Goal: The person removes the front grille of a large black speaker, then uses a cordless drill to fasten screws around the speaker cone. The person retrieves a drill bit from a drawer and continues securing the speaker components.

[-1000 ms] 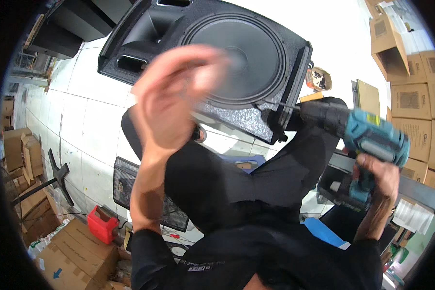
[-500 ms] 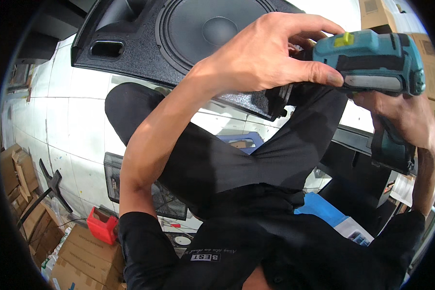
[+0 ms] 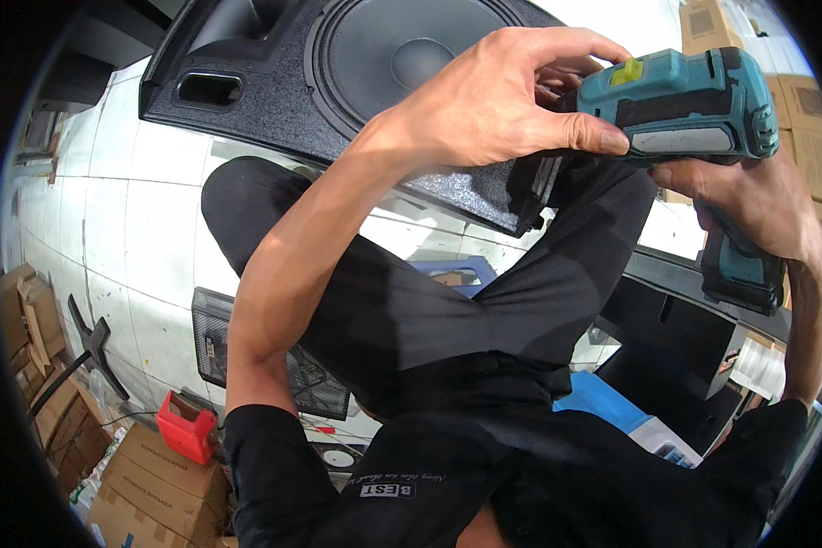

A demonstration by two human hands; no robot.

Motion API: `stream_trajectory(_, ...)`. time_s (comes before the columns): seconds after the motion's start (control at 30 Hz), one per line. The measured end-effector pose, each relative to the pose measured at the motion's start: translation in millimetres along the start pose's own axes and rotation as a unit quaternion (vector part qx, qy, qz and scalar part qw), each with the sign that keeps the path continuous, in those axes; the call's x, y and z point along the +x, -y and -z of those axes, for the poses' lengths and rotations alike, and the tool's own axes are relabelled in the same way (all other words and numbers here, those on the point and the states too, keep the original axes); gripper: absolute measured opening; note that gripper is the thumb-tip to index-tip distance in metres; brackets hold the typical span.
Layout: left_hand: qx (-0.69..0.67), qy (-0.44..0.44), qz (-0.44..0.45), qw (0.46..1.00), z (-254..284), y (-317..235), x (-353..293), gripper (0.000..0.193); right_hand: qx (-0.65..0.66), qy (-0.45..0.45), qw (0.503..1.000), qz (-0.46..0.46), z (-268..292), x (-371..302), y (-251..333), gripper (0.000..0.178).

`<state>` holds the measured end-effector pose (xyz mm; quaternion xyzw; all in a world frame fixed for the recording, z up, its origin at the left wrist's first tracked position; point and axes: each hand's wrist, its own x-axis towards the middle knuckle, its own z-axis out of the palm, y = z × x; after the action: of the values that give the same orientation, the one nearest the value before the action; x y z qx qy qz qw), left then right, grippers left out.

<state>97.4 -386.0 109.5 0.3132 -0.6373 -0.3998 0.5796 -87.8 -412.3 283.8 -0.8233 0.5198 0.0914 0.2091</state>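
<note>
A teal and black cordless drill point(image 3: 676, 100) is raised at the upper right, its nose pointing left. My right hand point(image 3: 753, 205) is wrapped round its handle from below, with the battery base showing under the fist. My left hand point(image 3: 498, 100) curls round the nose end, thumb along the near side of the body; the tip is hidden by the fingers. Behind and below my left hand lies a big black loudspeaker cabinet point(image 3: 265, 114), its round woofer point(image 3: 411, 59) facing up and the near right corner partly under my forearm and hand.
My crossed legs point(image 3: 393, 301) lie below the speaker on white floor tiles. A black mesh grille point(image 3: 212, 333), a red plastic holder point(image 3: 187, 427), a black stand point(image 3: 93, 347) and cardboard boxes point(image 3: 160, 484) are at left. Another black cabinet point(image 3: 662, 333) and a blue sheet point(image 3: 603, 402) stand at right.
The drill has shifted slightly to the left and up, with my right hand moving along with it. My left hand stays round the nose. The whole view has moved a little.
</note>
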Motion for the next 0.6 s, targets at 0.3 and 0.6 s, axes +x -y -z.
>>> stream_trajectory(0.3,-0.007,-0.015,-0.034,0.999,5,5,-3,0.075,-0.074,0.100,0.992,-0.033,16,15,14,0.037)
stream_trajectory(0.6,0.085,-0.007,-0.107,0.991,18,-10,3,0.078,-0.041,0.133,0.974,0.178,19,44,6,0.043)
